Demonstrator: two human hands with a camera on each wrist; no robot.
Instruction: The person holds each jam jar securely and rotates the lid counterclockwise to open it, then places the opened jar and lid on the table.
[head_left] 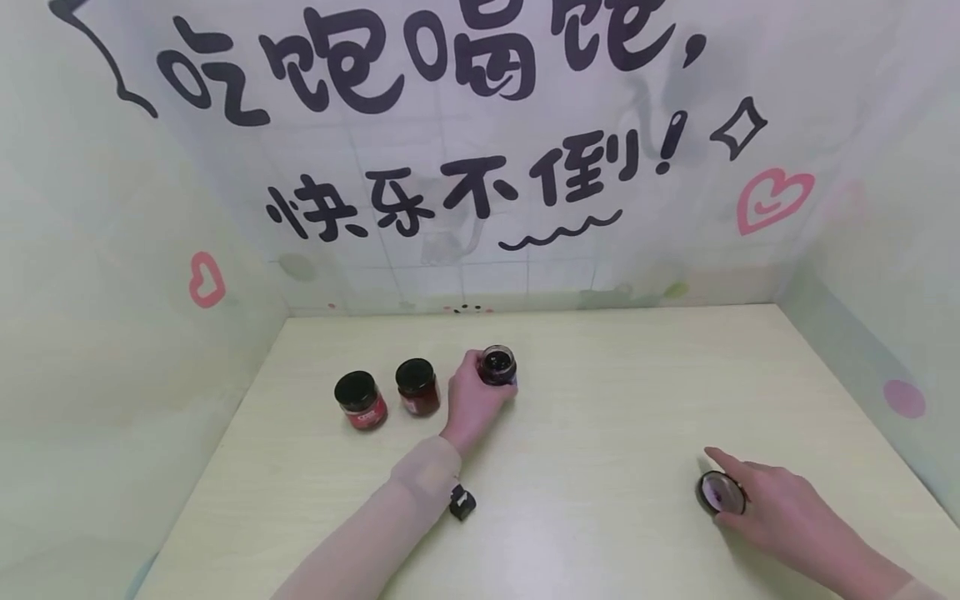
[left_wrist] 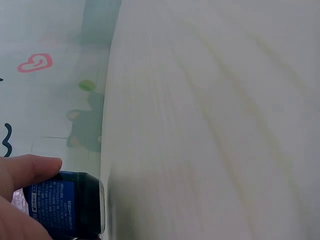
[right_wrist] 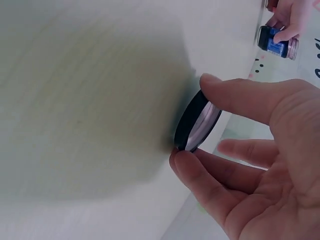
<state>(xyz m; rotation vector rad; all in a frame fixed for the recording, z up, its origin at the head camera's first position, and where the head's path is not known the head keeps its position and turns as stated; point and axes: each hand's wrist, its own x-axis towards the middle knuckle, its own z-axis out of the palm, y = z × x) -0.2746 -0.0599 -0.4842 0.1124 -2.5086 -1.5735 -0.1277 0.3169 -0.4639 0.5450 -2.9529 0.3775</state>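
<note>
My left hand (head_left: 476,398) grips an uncapped glass jar (head_left: 498,367) with dark contents, which stands upright toward the back of the table. Its blue label with fine print shows on the jar (left_wrist: 60,205) in the left wrist view. Over at the right, my right hand (head_left: 787,504) pinches a round black jar lid (head_left: 722,493) between thumb and fingers. In the right wrist view the lid (right_wrist: 192,122) is held by its rim, very close to the tabletop; whether it touches cannot be told.
Two capped jars with black lids stand left of my left hand: one with a red label (head_left: 363,402), the other dark red (head_left: 417,387). A small black object (head_left: 462,502) is by the left sleeve. A printed white curtain (head_left: 465,275) borders the pale table (head_left: 585,467).
</note>
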